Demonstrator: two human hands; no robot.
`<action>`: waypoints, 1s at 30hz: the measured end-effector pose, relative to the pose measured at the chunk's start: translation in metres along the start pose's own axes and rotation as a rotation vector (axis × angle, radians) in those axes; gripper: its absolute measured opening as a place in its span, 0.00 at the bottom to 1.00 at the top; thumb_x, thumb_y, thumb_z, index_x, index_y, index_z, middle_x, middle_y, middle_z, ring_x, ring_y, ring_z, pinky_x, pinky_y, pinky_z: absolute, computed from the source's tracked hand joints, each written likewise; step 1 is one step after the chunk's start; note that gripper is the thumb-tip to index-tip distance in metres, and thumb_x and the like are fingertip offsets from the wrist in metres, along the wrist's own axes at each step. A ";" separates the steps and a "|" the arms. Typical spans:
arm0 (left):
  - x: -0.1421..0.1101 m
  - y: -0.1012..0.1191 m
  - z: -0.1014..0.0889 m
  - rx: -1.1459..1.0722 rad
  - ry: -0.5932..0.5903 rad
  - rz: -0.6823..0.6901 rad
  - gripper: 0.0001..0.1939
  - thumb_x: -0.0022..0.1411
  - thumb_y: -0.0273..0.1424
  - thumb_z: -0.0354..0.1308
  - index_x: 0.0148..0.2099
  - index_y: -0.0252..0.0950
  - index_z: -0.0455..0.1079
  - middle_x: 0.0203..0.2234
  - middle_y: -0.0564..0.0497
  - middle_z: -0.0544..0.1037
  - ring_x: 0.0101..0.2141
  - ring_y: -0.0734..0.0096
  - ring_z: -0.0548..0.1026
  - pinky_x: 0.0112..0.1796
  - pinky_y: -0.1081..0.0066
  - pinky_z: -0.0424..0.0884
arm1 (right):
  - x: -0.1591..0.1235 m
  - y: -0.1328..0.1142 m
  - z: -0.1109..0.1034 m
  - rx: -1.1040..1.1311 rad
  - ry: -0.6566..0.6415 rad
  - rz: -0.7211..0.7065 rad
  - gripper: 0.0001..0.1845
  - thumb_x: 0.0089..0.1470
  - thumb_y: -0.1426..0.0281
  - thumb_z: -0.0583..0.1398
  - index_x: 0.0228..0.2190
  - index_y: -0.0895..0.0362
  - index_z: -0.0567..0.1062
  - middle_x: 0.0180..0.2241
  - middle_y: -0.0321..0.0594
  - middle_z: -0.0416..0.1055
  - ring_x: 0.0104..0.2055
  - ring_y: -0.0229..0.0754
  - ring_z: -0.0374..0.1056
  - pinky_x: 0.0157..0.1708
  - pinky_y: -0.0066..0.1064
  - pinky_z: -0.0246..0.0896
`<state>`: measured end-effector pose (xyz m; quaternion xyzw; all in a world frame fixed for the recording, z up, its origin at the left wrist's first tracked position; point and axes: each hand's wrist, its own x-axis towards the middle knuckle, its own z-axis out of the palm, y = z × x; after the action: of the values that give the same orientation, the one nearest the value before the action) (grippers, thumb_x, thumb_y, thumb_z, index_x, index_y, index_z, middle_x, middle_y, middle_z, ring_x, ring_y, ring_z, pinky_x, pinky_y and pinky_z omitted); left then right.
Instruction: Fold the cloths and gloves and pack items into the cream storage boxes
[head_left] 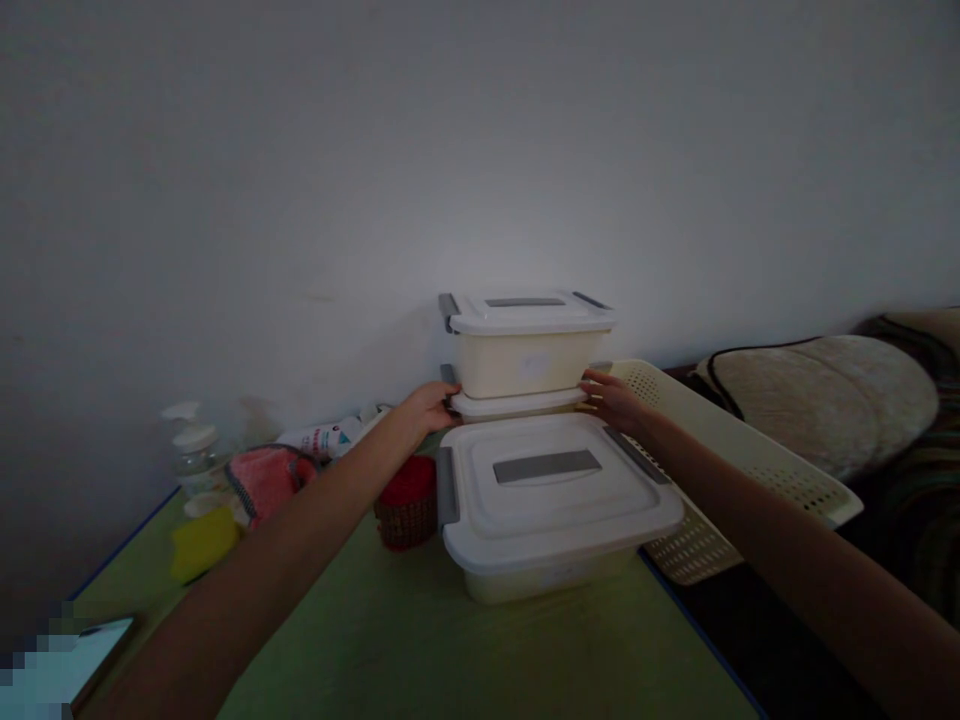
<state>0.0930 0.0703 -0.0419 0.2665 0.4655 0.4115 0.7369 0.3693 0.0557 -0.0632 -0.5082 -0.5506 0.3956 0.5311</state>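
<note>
Two lidded storage boxes are stacked against the wall. The upper storage box has a white lid with grey side clips and rests on the lower storage box. My left hand grips the left end of the lower box at its lid. At the opposite end, my right hand has its fingers bent around the edge. Both palms are partly out of sight. In front of the stack stands a third storage box, its lid on, which hides most of the lower box's body.
A red-lidded container is left of the front box. Farther left are a pump bottle, a pink cloth and a yellow sponge. A cream perforated basket lies to the right, beside a cushion. The green table has a blue edge.
</note>
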 end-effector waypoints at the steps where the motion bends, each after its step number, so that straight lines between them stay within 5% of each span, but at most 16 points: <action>1: -0.003 0.004 0.002 0.014 -0.001 0.008 0.13 0.61 0.20 0.44 0.45 0.30 0.65 0.27 0.47 0.73 0.27 0.68 0.72 0.31 0.67 0.72 | -0.001 -0.005 -0.001 0.024 -0.002 0.020 0.08 0.43 0.74 0.56 0.28 0.53 0.73 0.28 0.36 0.74 0.30 0.40 0.69 0.36 0.37 0.68; 10: -0.041 0.045 0.034 0.087 -0.022 0.119 0.08 0.60 0.22 0.47 0.38 0.33 0.66 0.24 0.50 0.70 0.24 0.72 0.69 0.26 0.72 0.70 | -0.010 -0.070 -0.013 0.130 0.064 0.065 0.10 0.47 0.78 0.54 0.29 0.54 0.72 0.30 0.36 0.72 0.29 0.37 0.67 0.39 0.37 0.66; 15: -0.076 0.059 0.046 0.096 -0.106 0.230 0.09 0.59 0.21 0.47 0.39 0.33 0.66 0.27 0.50 0.71 0.28 0.71 0.70 0.33 0.68 0.71 | -0.024 -0.103 -0.023 0.106 0.045 0.033 0.11 0.49 0.78 0.53 0.29 0.54 0.74 0.31 0.36 0.72 0.30 0.37 0.67 0.39 0.37 0.66; 22: -0.127 0.044 0.042 0.164 -0.165 0.243 0.11 0.62 0.23 0.43 0.44 0.28 0.65 0.36 0.45 0.71 0.43 0.64 0.70 0.42 0.63 0.68 | -0.070 -0.135 -0.023 0.044 0.078 0.031 0.12 0.52 0.78 0.52 0.31 0.56 0.74 0.36 0.39 0.72 0.33 0.37 0.68 0.42 0.38 0.65; 30: -0.169 0.019 0.035 0.213 -0.163 0.168 0.13 0.64 0.24 0.41 0.44 0.26 0.66 0.40 0.42 0.71 0.47 0.59 0.68 0.45 0.58 0.66 | -0.118 -0.137 -0.021 0.024 0.088 0.097 0.11 0.52 0.77 0.53 0.31 0.57 0.74 0.40 0.42 0.71 0.35 0.39 0.67 0.38 0.36 0.67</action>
<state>0.0793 -0.0647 0.0666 0.4139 0.4211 0.3969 0.7028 0.3618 -0.0857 0.0519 -0.5446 -0.4968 0.4047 0.5412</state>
